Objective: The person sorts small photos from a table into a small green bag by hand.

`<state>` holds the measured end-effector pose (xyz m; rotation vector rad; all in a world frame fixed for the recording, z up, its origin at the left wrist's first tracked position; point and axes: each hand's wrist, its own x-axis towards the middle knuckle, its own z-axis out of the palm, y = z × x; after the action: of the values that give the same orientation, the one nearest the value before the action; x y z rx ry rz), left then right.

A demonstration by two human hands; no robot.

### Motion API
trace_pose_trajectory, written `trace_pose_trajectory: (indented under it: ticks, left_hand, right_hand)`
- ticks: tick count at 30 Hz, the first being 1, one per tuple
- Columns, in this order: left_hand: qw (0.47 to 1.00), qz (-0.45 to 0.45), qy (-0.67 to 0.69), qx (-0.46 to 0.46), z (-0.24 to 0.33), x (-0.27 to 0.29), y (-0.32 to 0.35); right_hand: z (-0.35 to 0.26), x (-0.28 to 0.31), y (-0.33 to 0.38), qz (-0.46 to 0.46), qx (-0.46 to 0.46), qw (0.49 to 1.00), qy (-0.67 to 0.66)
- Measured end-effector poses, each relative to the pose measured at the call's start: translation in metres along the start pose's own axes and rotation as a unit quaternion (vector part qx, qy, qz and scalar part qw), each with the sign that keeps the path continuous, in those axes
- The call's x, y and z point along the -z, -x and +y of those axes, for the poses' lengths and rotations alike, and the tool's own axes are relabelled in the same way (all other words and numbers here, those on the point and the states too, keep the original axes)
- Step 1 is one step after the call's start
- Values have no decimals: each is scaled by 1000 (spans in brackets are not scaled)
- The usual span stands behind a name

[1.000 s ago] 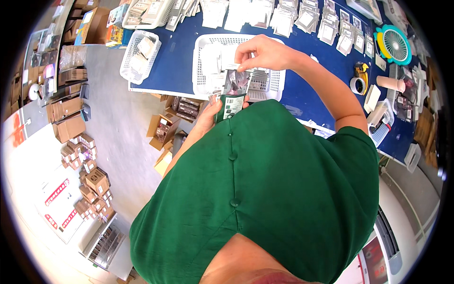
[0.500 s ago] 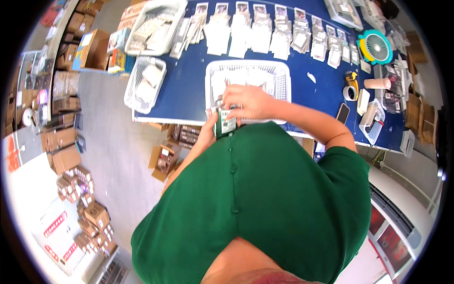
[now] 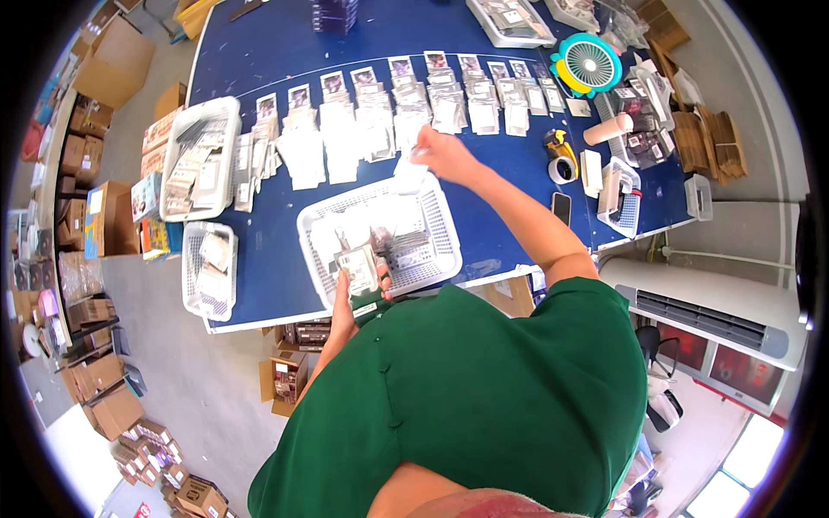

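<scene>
My left hand [image 3: 344, 312] grips a stack of small labelled packets [image 3: 357, 269] at the near rim of a white plastic basket [image 3: 451, 226]. Stretched forward over the blue table, my right hand [image 3: 445, 158] pinches a pale flat packet [image 3: 411, 173], washed out by glare, above the basket's far edge. Just beyond it lies a column of overlapping packets [image 3: 411, 112], one of several such columns in a row, each topped by a small picture card. More packets lie inside the basket. What is printed on them is too small to make out.
At the left stand a large white bin [image 3: 226, 116] of packets and a smaller basket [image 3: 197, 298]. On the right are a turquoise fan [image 3: 589, 65], a yellow tape dispenser [image 3: 557, 142], a phone [image 3: 561, 207] and a small basket [image 3: 628, 211]. Cardboard boxes [image 3: 112, 220] line the left side.
My right hand has moved from beside my left hand out to the row of columns, with a packet in it. My left hand still holds the stack. The view has shifted.
</scene>
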<state>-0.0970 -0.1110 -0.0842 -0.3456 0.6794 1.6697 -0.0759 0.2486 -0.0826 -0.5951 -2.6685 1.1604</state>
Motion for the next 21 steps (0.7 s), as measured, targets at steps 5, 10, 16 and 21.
trace_pose_trajectory:
  ticks: [5, 10, 16, 21]
  left_hand:
    - [996, 26, -69, -55, -36, -39, -21]
    - [997, -19, -24, -71, -61, -65, -36]
    - [989, 74, -19, -123, -87, -98, -33]
    - [993, 61, 28, -101, -93, -85, -25]
  right_hand:
    - [196, 29, -14, 38, -206, 931, 299]
    - [289, 36, -44, 71, -163, 930, 322]
    - [309, 44, -87, 82, -118, 936, 322]
    - [283, 27, -83, 117, -96, 920, 362]
